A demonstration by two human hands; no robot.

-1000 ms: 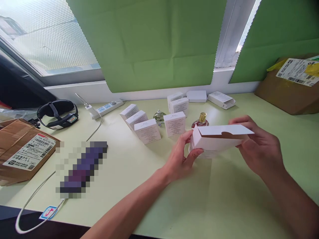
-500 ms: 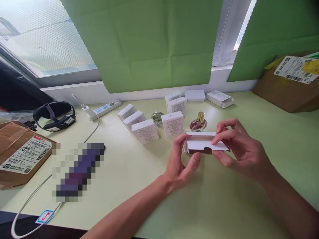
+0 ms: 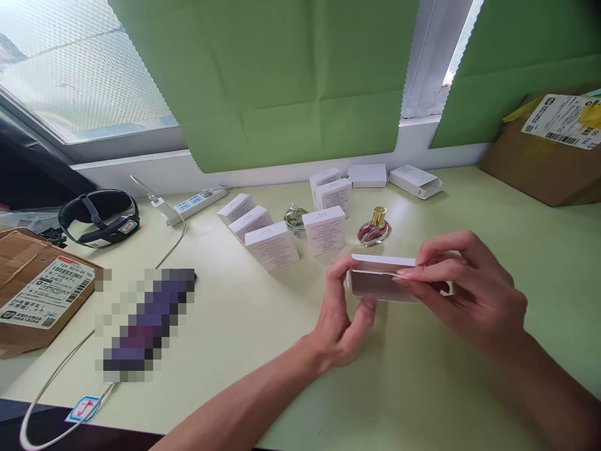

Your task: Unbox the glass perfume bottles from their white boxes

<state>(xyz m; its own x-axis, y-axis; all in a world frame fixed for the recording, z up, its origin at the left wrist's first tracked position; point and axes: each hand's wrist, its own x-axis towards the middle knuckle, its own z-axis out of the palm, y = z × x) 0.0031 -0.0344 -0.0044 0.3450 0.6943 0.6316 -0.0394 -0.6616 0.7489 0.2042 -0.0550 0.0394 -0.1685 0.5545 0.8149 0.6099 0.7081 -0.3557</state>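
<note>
Both hands hold a small white carton [image 3: 378, 283] just above the pale green table [image 3: 422, 388]. My left hand [image 3: 345, 313] pinches its left end with thumb and fingers. My right hand [image 3: 462, 291] grips its right end, fingers pressing on the white top flap. Behind the carton stands a pink perfume bottle [image 3: 374, 228] with a gold cap. A clear greenish bottle [image 3: 295, 219] sits further left among several closed white boxes [image 3: 271, 245].
A brown parcel [image 3: 551, 150] sits at the far right, another cardboard parcel [image 3: 35, 297] at the left edge. A black head strap [image 3: 99, 216], a white power strip [image 3: 195, 203] and its cable [image 3: 61, 376] lie on the left. Green paper [image 3: 282, 81] covers the window.
The carton came lower and nearer the table, and its raised top flap has folded down onto the box under my right fingers. The view shifted slightly.
</note>
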